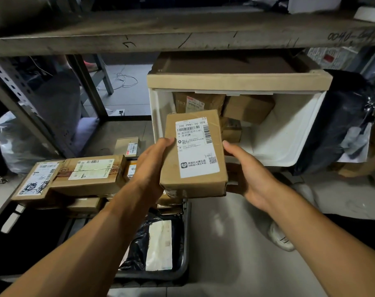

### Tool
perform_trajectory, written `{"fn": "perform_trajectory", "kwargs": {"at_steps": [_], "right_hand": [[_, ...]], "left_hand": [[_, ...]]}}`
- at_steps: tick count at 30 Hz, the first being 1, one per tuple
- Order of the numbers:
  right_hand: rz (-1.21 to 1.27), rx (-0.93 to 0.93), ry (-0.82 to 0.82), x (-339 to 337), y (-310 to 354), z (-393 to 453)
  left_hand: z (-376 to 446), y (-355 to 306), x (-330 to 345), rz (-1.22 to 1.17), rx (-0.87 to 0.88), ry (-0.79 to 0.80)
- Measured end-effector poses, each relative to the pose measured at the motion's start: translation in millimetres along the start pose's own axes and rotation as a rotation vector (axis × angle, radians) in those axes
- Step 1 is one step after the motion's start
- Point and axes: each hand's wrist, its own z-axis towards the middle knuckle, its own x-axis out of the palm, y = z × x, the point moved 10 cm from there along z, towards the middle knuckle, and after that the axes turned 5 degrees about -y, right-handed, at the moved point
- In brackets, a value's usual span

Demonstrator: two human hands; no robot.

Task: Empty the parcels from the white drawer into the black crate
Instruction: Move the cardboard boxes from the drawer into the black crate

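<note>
"200 P981-00 009" on parcel label (196,146)

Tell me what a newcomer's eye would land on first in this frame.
First, the cardboard parcel with a white shipping label, held at centre frame between the left hand and right hand. Behind it the white drawer stands open on the shelf, with more brown boxes still inside. At lower left, the black crate already holds stacked parcels.
</note>
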Motion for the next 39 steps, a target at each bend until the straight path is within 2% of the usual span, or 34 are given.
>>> {"fn": "perform_trajectory", "kwargs": {"at_steps": [8, 15, 27, 39], "right_hand": [[0.004, 0.027, 0.071, 25, -10, 3], [-0.05, 0.087, 0.168, 99, -43, 14], [-0.23, 0.23, 0.371, 249, -143, 14], [-0.216, 0.437, 0.343, 337, -250, 26]], "left_hand": [[-5, -5, -27, 0.155, 0.005, 0.088], [-15, -7, -105, 0.105, 0.003, -0.083], [-49, 9, -286, 0.159, -0.026, -0.409], [-51, 30, -397, 0.257, -0.126, -0.49]]}}
